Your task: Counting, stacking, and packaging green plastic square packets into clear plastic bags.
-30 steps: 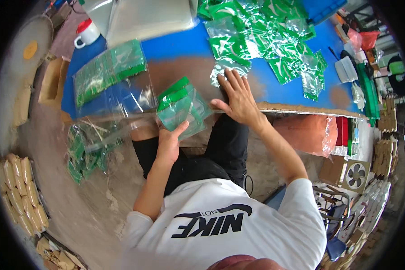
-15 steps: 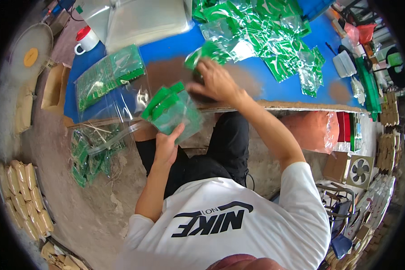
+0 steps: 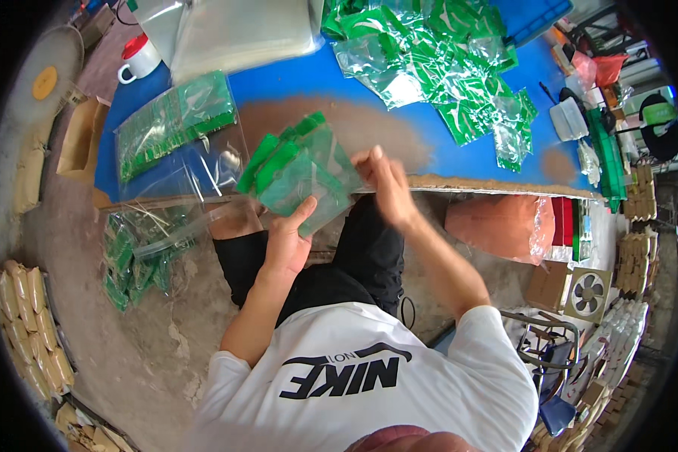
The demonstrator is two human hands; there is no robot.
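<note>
My left hand (image 3: 290,241) is closed on a fanned stack of clear plastic packets with green ends (image 3: 297,169), thumb on top, held at the table's front edge above my lap. At the stack's right edge is my right hand (image 3: 390,187), slightly blurred. Its fingers are drawn together at the edge of the uppermost packet and seem to pinch it; the fingertips are partly hidden. To the left, a neat row of green packets (image 3: 177,124) lies in a large clear bag (image 3: 203,169) that hangs over the table edge.
A heap of loose green packets (image 3: 459,90) covers the back right of the blue table (image 3: 294,79). Clear plastic sheets (image 3: 241,41) lie at the back, beside a white mug with a red top (image 3: 139,59). Bagged green packets (image 3: 139,256) sit below the table's left; an orange sack (image 3: 501,226) is underneath at right.
My right hand has come back from the table toward my body, bringing a green packet to the stack. My left hand has shifted slightly right, and the stack is wider.
</note>
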